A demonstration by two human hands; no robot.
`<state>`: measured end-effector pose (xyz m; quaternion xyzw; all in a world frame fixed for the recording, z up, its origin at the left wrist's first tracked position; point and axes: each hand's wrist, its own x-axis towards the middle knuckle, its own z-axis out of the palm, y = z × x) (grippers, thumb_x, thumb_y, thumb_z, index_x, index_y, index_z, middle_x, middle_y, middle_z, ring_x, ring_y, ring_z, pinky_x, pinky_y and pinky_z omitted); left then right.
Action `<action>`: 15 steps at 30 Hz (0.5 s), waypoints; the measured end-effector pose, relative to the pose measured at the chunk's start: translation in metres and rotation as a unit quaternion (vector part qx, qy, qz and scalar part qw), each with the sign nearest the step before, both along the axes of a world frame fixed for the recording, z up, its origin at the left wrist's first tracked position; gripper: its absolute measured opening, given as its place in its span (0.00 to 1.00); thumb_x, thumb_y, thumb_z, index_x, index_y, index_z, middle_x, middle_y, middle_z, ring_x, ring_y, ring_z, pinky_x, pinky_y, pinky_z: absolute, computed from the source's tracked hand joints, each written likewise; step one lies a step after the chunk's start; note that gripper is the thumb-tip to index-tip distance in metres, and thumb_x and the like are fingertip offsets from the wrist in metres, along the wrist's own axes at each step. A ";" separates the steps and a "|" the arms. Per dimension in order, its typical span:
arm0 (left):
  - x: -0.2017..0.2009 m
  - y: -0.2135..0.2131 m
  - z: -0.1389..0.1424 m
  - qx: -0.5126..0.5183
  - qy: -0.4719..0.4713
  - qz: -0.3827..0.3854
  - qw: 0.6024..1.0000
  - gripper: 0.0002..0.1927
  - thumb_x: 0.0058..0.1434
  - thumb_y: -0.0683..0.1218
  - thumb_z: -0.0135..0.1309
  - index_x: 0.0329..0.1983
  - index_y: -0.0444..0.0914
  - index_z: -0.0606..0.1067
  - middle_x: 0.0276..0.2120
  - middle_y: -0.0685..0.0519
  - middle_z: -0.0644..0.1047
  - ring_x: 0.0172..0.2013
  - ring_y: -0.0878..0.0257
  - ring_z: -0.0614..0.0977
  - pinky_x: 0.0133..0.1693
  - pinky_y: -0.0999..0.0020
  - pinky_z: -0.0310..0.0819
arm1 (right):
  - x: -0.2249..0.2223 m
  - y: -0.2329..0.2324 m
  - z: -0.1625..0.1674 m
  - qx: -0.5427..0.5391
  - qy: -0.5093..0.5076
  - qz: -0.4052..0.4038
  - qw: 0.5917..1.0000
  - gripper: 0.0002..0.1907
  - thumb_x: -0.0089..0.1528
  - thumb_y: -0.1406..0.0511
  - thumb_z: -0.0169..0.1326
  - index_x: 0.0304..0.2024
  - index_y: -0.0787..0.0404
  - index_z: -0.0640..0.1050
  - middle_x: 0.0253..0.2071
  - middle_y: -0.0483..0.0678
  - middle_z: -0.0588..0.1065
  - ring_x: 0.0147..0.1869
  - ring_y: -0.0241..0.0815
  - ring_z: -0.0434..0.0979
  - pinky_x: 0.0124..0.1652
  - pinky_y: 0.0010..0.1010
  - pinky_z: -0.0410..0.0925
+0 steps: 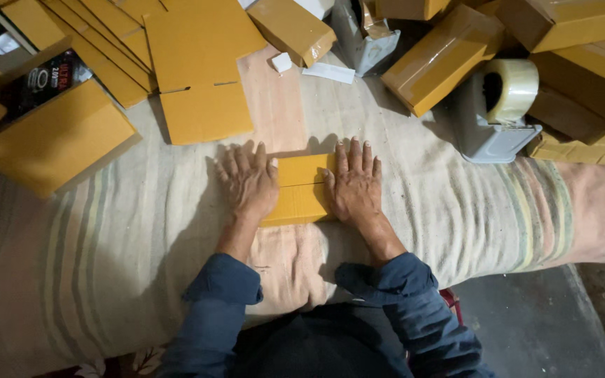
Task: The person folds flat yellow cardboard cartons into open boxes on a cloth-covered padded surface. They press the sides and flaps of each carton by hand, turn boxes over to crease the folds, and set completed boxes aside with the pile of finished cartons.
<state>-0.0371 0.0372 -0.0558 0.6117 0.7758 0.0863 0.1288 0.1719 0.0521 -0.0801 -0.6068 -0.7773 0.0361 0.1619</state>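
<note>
Between left hand (pixel 248 180) and right hand (pixel 355 185), small cardboard box (pixel 302 189), pressed flat-palmed, no grip

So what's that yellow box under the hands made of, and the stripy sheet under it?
The box looks like cardboard: matte yellow-brown, flat, with a folded crease across it. Both the left hand and the right hand press on it. The sheet seems to be woven cloth, maybe cotton: it is dull, wrinkled and softly striped.
</note>
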 end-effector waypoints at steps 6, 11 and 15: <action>0.035 -0.002 0.007 0.028 0.021 -0.064 0.997 0.34 0.71 0.62 0.26 0.75 0.42 0.52 0.74 0.39 0.44 0.73 0.41 0.37 0.67 0.39 0.14 | -0.001 0.001 0.004 -0.018 -0.024 0.009 1.000 0.36 0.70 0.49 0.37 0.74 0.62 0.56 0.75 0.67 0.50 0.78 0.71 0.43 0.69 0.61 0.42; 0.077 0.004 0.010 0.044 0.045 -0.092 0.994 0.33 0.72 0.61 0.27 0.76 0.43 0.55 0.75 0.38 0.48 0.75 0.40 0.41 0.68 0.37 0.17 | 0.001 0.001 0.006 -0.053 -0.005 -0.010 0.999 0.35 0.69 0.50 0.37 0.75 0.57 0.56 0.76 0.63 0.50 0.79 0.69 0.43 0.70 0.60 0.42; 0.065 0.008 0.008 0.022 0.034 -0.106 0.994 0.32 0.72 0.61 0.25 0.77 0.46 0.54 0.76 0.40 0.47 0.75 0.43 0.41 0.70 0.38 0.18 | 0.002 0.000 0.007 -0.046 -0.019 -0.012 0.999 0.35 0.68 0.50 0.38 0.75 0.55 0.56 0.77 0.62 0.50 0.79 0.68 0.44 0.71 0.59 0.43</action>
